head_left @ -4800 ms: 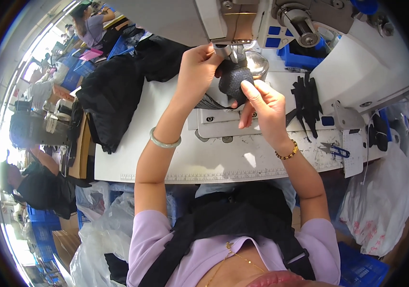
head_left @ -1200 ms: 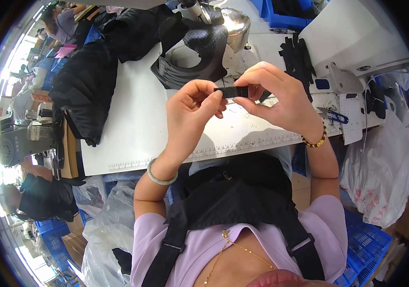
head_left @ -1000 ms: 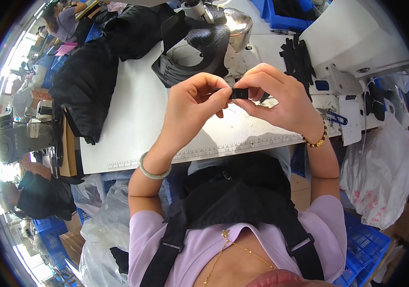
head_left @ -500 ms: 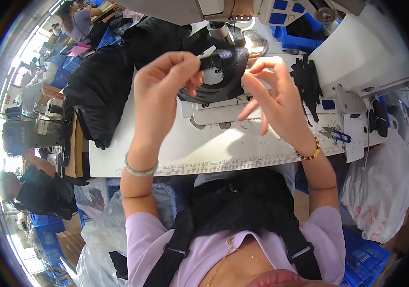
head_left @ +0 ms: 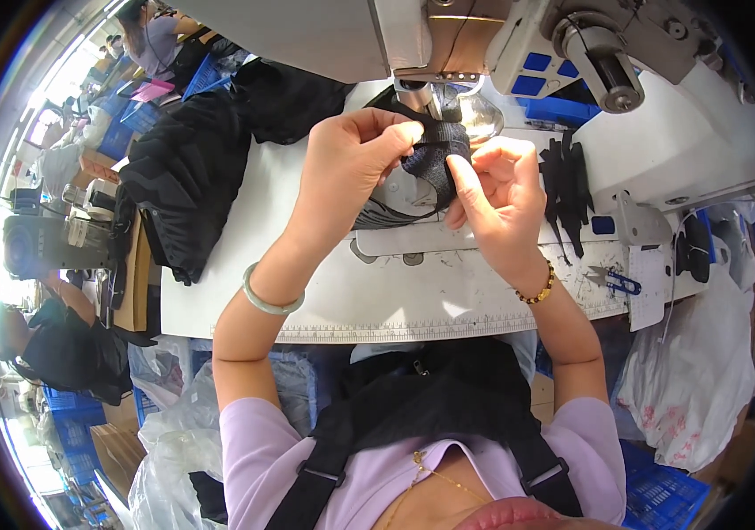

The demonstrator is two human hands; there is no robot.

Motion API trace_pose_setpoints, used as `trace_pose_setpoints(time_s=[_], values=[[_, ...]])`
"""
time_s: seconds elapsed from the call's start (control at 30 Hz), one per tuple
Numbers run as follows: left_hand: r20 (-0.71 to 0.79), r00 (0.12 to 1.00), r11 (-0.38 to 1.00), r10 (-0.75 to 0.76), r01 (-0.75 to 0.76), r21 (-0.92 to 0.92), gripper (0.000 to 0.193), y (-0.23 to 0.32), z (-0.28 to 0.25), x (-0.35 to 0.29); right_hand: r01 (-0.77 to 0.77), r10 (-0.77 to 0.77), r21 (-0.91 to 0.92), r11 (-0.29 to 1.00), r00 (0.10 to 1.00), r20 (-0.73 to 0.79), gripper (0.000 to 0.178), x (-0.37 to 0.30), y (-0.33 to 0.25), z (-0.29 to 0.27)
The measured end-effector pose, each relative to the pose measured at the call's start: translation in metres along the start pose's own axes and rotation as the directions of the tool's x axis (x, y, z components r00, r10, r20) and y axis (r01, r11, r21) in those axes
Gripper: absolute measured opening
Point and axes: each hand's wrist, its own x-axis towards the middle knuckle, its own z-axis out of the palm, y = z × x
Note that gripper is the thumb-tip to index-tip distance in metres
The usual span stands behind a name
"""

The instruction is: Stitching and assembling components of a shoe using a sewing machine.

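A piece of black fabric (head_left: 437,166), curved into a loop, lies at the sewing machine (head_left: 430,62) just below its needle area. My left hand (head_left: 352,163) pinches the upper left part of this fabric between thumb and fingers. On the loop's right side, my right hand (head_left: 503,190) grips the edge with the thumb on top and the fingers curled. The needle and presser foot are mostly hidden behind the fabric and the machine head.
Black garment pieces (head_left: 185,168) are heaped on the left of the white table (head_left: 324,309). Black strips (head_left: 567,185) and blue-handled thread snips (head_left: 614,280) lie to the right. A blue bin (head_left: 558,111) stands behind the machine. A ruler strip runs along the near edge.
My left hand has moved right along the fabric. The right hand, whose fingers were spread, has come down and closed at the loop's right edge. The whole view has shifted slightly.
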Motion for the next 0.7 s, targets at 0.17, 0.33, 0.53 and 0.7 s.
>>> trace_pose_setpoints(time_s=[0.17,0.33,0.53,0.7], values=[[-0.049,0.994,0.985,-0.095,0.087,-0.149,0.017,0.0002,0.0005,0.0023,0.066,-0.062,-0.072,0.995,0.997,0.052,0.028,-0.0016,0.0055,-0.0014],[-0.033,0.996,0.988,-0.079,0.074,-0.132,0.016,0.0015,0.0003,0.0038,0.177,-0.168,-0.172,0.969,0.984,0.064,0.031,-0.0005,0.0052,-0.0008],[-0.004,0.994,0.983,-0.105,0.103,-0.155,0.014,-0.0004,-0.0021,0.0047,0.206,-0.199,-0.326,0.923,0.978,0.055,0.029,-0.0023,0.0053,0.0001],[0.035,0.992,0.978,-0.124,0.128,-0.162,0.015,-0.0002,-0.0034,0.0066,0.285,-0.289,-0.423,0.86,0.956,0.056,0.031,-0.0019,0.0073,0.001]])
